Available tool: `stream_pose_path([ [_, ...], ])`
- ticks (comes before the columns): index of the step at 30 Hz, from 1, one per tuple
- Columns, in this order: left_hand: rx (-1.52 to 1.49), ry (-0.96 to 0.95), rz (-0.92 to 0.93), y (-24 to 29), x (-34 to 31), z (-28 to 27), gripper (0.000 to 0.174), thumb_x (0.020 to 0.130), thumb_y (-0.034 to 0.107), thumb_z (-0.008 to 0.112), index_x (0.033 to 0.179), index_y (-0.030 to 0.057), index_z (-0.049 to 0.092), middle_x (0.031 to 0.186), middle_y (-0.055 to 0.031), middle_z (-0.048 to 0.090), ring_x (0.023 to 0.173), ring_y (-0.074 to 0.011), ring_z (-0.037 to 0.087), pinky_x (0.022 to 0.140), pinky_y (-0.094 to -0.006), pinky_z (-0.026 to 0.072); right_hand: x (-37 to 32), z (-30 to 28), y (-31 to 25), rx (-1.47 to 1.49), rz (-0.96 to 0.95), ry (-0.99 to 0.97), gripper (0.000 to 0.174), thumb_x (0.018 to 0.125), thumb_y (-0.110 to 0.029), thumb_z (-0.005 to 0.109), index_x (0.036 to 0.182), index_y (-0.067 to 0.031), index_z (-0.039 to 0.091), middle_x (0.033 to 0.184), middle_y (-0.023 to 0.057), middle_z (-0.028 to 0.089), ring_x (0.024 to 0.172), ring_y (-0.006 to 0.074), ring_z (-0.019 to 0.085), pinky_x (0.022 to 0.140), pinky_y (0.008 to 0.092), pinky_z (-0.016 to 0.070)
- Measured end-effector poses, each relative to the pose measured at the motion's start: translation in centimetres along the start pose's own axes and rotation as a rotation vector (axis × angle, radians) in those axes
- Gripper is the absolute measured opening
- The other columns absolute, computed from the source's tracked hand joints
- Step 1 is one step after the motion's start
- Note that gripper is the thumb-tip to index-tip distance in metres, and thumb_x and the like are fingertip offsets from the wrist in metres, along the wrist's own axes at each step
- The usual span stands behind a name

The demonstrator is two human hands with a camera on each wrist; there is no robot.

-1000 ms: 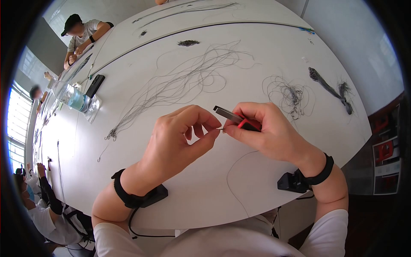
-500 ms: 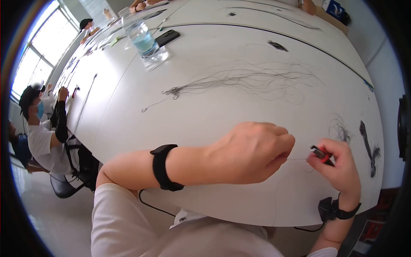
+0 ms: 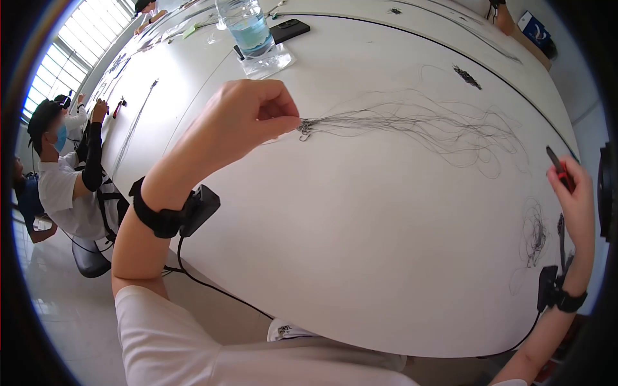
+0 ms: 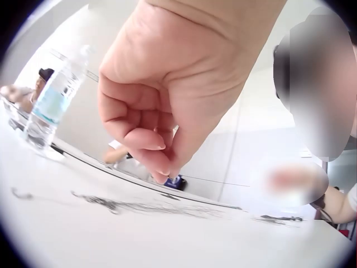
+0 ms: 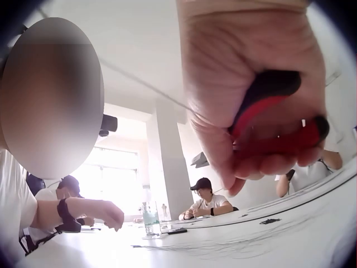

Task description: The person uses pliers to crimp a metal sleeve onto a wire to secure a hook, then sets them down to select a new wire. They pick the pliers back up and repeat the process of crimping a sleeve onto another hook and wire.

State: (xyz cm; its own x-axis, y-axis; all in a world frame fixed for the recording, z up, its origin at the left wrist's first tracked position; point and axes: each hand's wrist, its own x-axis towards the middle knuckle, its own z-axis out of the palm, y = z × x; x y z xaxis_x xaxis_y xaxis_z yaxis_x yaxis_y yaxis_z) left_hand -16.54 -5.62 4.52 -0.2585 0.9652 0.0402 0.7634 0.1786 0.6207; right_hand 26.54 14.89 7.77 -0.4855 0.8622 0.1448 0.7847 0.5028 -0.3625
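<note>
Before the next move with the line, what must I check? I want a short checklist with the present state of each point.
1. Right hand grips the tool: ok.
2. Line runs straight to the right hand: ok.
3. Line sits inside the left hand pinch: cannot tell, too thin to see there.
4. Left hand is apart from the hooked end of the bundle: cannot tell.
5. Bottle is upright, away from both hands: ok.

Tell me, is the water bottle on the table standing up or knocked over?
Upright: the water bottle stands on its base on the white table, next to a dark phone.
</note>
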Motion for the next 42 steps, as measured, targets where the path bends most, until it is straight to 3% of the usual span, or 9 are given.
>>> stream_pose_path([
  [2, 0.004, -0.025, -0.041, -0.3, 0.8, 0.6, 0.010, 0.088, 0.011, 0.071, 0.086, 0.0019, 0.069, 0.070, -0.0005, 0.067, 0.063, -0.0057, 0.060, 0.056, -0.0209, 0.0453, 3.3, 1.0, 0.6, -0.036, -0.073, 0.113, 0.023, 0.093, -0.012, 0.066, 0.082, -0.0007, 0.050, 0.068, -0.0024, 0.041, 0.065, 0.0070, 0.035, 0.058, 0.0262, 0.0286],
  [4, 0.053, -0.053, 0.052, -1.0, 1.6, 1.4, 0.011, 0.089, 0.012, 0.070, 0.085, 0.0008, 0.068, 0.070, -0.0021, 0.068, 0.064, -0.0073, 0.062, 0.056, -0.0226, 0.0457, 6.3, 1.9, 1.5, -0.009, -0.075, 0.088, 0.022, 0.093, -0.013, 0.066, 0.084, 0.0000, 0.051, 0.069, -0.0022, 0.042, 0.065, 0.0073, 0.036, 0.058, 0.0262, 0.0292],
  [12, 0.100, -0.043, 0.036, -1.3, 1.4, 1.2, 0.012, 0.091, 0.012, 0.068, 0.091, -0.0003, 0.070, 0.074, -0.0029, 0.069, 0.064, -0.0079, 0.059, 0.059, -0.0257, 0.0456, 9.5, 6.2, 2.6, -0.099, -0.100, 0.030, 0.018, 0.092, -0.013, 0.068, 0.097, 0.0018, 0.060, 0.073, 0.0011, 0.052, 0.068, 0.0104, 0.045, 0.062, 0.0261, 0.0372],
  [15, 0.140, 0.067, 0.034, -1.7, 0.4, -0.7, 0.012, 0.091, 0.011, 0.068, 0.092, -0.0006, 0.069, 0.075, -0.0023, 0.068, 0.064, -0.0073, 0.055, 0.059, -0.0245, 0.0438, 8.4, 6.4, 2.3, -0.207, -0.093, 0.133, 0.024, 0.093, -0.014, 0.068, 0.112, 0.0004, 0.064, 0.081, 0.0045, 0.059, 0.073, 0.0128, 0.053, 0.070, 0.0260, 0.0451],
  [17, 0.190, 0.135, 0.071, -2.8, -0.4, -1.9, 0.011, 0.091, 0.010, 0.068, 0.091, -0.0008, 0.069, 0.075, -0.0021, 0.068, 0.064, -0.0070, 0.054, 0.058, -0.0236, 0.0426, 8.1, 6.4, 3.0, -0.245, -0.126, 0.289, 0.037, 0.095, -0.014, 0.066, 0.131, -0.0069, 0.062, 0.093, 0.0069, 0.064, 0.081, 0.0146, 0.059, 0.079, 0.0267, 0.0497],
  [18, 0.242, 0.102, 0.036, -3.3, -0.9, -2.5, 0.010, 0.091, 0.009, 0.068, 0.091, -0.0008, 0.069, 0.075, -0.0019, 0.067, 0.064, -0.0071, 0.054, 0.058, -0.0232, 0.0420, 8.4, 6.0, 4.4, -0.241, -0.066, 0.242, 0.045, 0.097, -0.011, 0.063, 0.141, -0.0139, 0.057, 0.098, 0.0070, 0.065, 0.083, 0.0145, 0.060, 0.083, 0.0266, 0.0507],
  [27, 0.276, -0.006, -0.095, -5.5, -3.0, -2.7, 0.008, 0.085, 0.007, 0.071, 0.084, 0.0001, 0.068, 0.074, -0.0031, 0.066, 0.064, -0.0112, 0.055, 0.059, -0.0263, 0.0443, 5.8, 5.5, 2.4, -0.305, -0.121, 0.209, 0.046, 0.098, -0.010, 0.062, 0.144, -0.0152, 0.054, 0.093, 0.0055, 0.060, 0.077, 0.0135, 0.054, 0.072, 0.0263, 0.0471],
  [34, 0.346, -0.036, -0.118, -4.5, -3.3, -2.0, 0.009, 0.083, 0.008, 0.072, 0.083, 0.0005, 0.067, 0.075, -0.0041, 0.063, 0.062, -0.0132, 0.052, 0.059, -0.0287, 0.0444, 3.6, 5.9, -2.9, -0.213, -0.063, 0.125, 0.041, 0.097, -0.005, 0.061, 0.137, -0.0089, 0.058, 0.091, 0.0078, 0.061, 0.079, 0.0145, 0.055, 0.074, 0.0263, 0.0483],
  [42, 0.275, 0.026, -0.006, -3.4, -3.0, -1.5, 0.009, 0.084, 0.007, 0.071, 0.083, 0.0007, 0.065, 0.076, -0.0037, 0.062, 0.066, -0.0118, 0.056, 0.058, -0.0271, 0.0446, 1.6, 7.8, -10.2, 0.100, -0.274, -0.019, 0.034, 0.088, 0.005, 0.063, 0.121, -0.0026, 0.065, 0.103, 0.0096, 0.065, 0.087, 0.0168, 0.063, 0.079, 0.0266, 0.0513],
])
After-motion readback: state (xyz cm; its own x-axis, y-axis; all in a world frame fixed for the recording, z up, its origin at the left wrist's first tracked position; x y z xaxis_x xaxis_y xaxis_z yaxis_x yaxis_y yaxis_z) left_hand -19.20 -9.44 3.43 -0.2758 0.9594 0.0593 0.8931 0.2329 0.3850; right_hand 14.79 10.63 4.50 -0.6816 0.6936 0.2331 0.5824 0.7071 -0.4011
